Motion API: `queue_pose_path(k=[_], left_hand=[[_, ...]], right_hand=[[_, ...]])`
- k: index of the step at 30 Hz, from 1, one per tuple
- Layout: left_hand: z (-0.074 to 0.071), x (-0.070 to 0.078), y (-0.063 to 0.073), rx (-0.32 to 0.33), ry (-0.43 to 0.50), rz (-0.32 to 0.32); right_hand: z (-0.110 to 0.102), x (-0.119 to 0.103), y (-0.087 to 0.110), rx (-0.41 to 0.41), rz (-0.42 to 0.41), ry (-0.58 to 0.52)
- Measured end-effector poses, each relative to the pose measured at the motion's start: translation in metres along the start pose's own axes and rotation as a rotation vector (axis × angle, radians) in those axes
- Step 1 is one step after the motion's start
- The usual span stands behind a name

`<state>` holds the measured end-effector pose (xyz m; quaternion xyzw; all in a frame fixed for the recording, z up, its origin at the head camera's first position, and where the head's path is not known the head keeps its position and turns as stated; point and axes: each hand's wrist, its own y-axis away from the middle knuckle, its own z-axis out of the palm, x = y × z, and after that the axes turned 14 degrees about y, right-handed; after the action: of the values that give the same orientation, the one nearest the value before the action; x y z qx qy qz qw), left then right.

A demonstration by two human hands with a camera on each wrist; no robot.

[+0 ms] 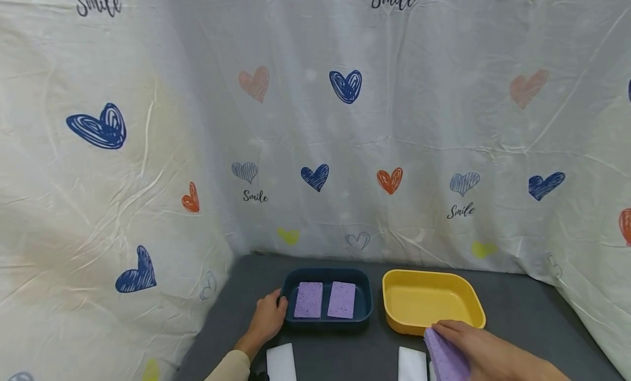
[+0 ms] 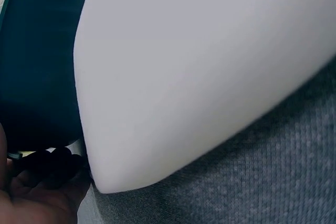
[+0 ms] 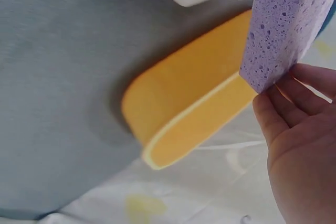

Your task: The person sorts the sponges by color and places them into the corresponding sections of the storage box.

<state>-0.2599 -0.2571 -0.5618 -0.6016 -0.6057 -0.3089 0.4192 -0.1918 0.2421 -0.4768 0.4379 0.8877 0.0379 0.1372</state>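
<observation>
My left hand [image 1: 268, 317] grips the left end of a dark blue basin [image 1: 365, 315], thumb at its rim. Two purple sponges, a left one [image 1: 308, 300] and a right one [image 1: 341, 300], lie side by side inside. In the left wrist view, curled fingers [image 2: 44, 198] show below the basin's dark wall [image 2: 42, 72]. My right hand [image 1: 485, 345] pinches another purple sponge [image 1: 446, 356], held tilted at the near side of a yellow basin [image 1: 434, 301]. In the right wrist view, fingertips and thumb press on the end of this sponge [image 3: 281, 30].
White blocks stand at the near edge, one on the left [image 1: 281, 362] and one on the right [image 1: 412, 363]. A large white surface [image 2: 184, 77] fills much of the left wrist view. Behind the grey table [image 1: 340, 348] hangs a heart-printed curtain [image 1: 296, 123].
</observation>
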Motion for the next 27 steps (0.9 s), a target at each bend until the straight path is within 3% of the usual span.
queue_pose_path(k=[7,12,18,27], left_hand=[[-0.001,0.002,0.001,0.001,-0.003,0.004],[-0.002,0.004,0.002,0.009,-0.010,0.010],[-0.002,0.003,0.004,-0.004,0.002,0.005],[-0.001,0.002,0.003,0.002,0.004,0.017]], right_hand=[[-0.022,-0.019,-0.019,0.109,-0.106,0.181],[-0.036,-0.031,-0.037,0.079,-0.080,0.177],[-0.046,-0.043,-0.054,0.126,-0.125,0.244],[-0.058,-0.058,-0.073,0.099,-0.109,0.236]])
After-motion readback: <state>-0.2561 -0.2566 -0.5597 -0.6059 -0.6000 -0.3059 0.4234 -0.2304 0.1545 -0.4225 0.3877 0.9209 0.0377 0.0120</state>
